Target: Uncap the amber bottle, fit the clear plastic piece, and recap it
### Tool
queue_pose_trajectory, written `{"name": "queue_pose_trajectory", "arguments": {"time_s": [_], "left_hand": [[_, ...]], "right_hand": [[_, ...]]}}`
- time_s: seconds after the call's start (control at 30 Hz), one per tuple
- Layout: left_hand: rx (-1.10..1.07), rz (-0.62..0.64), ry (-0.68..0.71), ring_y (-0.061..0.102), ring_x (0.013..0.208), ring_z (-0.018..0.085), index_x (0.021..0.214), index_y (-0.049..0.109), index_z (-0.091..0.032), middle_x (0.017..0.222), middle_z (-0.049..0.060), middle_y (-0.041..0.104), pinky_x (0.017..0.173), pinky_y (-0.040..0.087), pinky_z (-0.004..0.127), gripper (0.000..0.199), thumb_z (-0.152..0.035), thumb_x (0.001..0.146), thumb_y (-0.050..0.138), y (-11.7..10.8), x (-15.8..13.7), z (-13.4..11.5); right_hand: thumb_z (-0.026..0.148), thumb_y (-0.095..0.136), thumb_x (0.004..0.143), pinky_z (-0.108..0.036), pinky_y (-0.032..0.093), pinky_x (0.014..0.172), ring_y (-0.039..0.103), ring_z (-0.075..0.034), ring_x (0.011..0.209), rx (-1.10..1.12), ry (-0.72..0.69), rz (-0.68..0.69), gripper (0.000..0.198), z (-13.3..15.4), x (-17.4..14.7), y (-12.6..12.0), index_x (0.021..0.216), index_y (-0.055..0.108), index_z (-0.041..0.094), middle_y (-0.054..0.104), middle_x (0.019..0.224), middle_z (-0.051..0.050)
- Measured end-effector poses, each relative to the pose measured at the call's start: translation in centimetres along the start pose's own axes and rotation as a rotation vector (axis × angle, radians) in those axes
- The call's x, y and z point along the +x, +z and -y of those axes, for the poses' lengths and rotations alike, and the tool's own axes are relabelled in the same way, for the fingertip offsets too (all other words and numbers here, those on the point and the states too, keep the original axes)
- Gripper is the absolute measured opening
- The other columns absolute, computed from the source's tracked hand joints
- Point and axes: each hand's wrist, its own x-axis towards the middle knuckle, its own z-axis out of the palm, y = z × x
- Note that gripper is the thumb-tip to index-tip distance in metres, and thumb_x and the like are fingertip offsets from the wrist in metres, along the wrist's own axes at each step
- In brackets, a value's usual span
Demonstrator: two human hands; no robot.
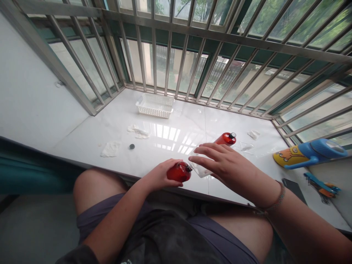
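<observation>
My left hand (162, 176) is wrapped round a small red bottle (177, 172) with a black top, tilted to the right near the front edge of the ledge. My right hand (225, 165) is open, its fingers stretched out to the left, close to the bottle's top. Beneath those fingers lies a clear plastic piece (202, 171), partly covered; whether I touch it cannot be told. Behind my right hand is a second red bottle (226, 138) with a black top, its lower part hidden.
On the white ledge (176, 110) stand a white plastic basket (155, 106) and a blue-and-yellow water bottle (308, 154). A black cap (132, 146), crumpled tissues (110, 149), a dark flat object (294, 190) and a blue-orange item (324, 187) lie about. Metal bars (189, 66) close the back.
</observation>
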Motion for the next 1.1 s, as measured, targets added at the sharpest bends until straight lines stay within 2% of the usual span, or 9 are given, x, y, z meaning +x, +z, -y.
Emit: {"name": "queue_pose_trajectory", "arguments": {"time_s": [0.27,0.43,0.57,0.73,0.87,1.0,1.1], "left_hand": [[-0.005,0.000,-0.001,0.068,0.126,0.032,0.148,0.062,-0.034,0.139,0.005,0.070,0.110,0.055,0.045,0.085,-0.036,0.072,0.099,0.0,0.0,-0.1],[-0.020,-0.006,-0.008,0.067,0.129,0.032,0.148,0.063,-0.035,0.142,0.006,0.069,0.113,0.053,0.046,0.084,-0.036,0.072,0.099,-0.1,-0.1,0.0],[-0.024,0.003,-0.027,0.064,0.134,0.033,0.149,0.062,-0.036,0.147,0.006,0.067,0.118,0.051,0.048,0.085,-0.038,0.072,0.099,-0.2,-0.3,0.2],[-0.051,-0.001,-0.022,0.062,0.139,0.034,0.150,0.062,-0.035,0.152,0.007,0.065,0.122,0.049,0.049,0.086,-0.040,0.072,0.099,-0.3,-0.5,0.4],[-0.076,-0.003,-0.015,0.063,0.140,0.033,0.147,0.063,-0.034,0.152,0.007,0.065,0.122,0.049,0.048,0.082,-0.039,0.073,0.099,-0.4,-0.5,0.5],[-0.102,-0.023,-0.016,0.065,0.138,0.033,0.145,0.064,-0.032,0.149,0.008,0.068,0.121,0.050,0.047,0.080,-0.038,0.073,0.099,-0.5,-0.7,0.5],[-0.119,-0.062,-0.041,0.066,0.135,0.033,0.141,0.065,-0.030,0.145,0.009,0.069,0.118,0.053,0.046,0.079,-0.037,0.070,0.100,-0.4,-0.9,0.6]], "right_hand": [[0.005,0.056,0.104,-0.054,0.059,0.104,0.059,-0.033,0.136,0.002,0.005,-0.003,0.052,0.1,0.1,0.1,0.151,0.056,0.027,0.064,0.145,-0.012],[0.003,0.061,0.099,-0.057,0.057,0.110,0.059,-0.034,0.136,0.097,0.086,-0.020,0.061,-0.1,-0.7,1.5,0.153,0.052,0.030,0.060,0.148,-0.013],[0.008,0.068,0.096,-0.055,0.059,0.111,0.059,-0.033,0.139,0.249,0.194,-0.094,0.067,-0.4,-2.1,3.9,0.156,0.049,0.033,0.056,0.152,-0.013],[0.029,0.077,0.098,-0.055,0.059,0.115,0.058,-0.032,0.142,0.482,0.343,-0.251,0.065,-0.2,-3.5,7.7,0.156,0.048,0.034,0.055,0.152,-0.012],[0.039,0.079,0.096,-0.055,0.060,0.114,0.057,-0.031,0.142,0.737,0.470,-0.375,0.072,0.9,-4.2,11.0,0.158,0.044,0.033,0.051,0.153,-0.012],[0.042,0.080,0.095,-0.056,0.054,0.119,0.058,-0.030,0.142,0.912,0.596,-0.458,0.074,2.2,-4.9,13.9,0.158,0.043,0.033,0.049,0.152,-0.011],[0.045,0.082,0.093,-0.060,0.048,0.123,0.059,-0.030,0.139,0.912,0.706,-0.540,0.069,2.6,-5.8,15.6,0.151,0.048,0.032,0.053,0.148,-0.010]]}}
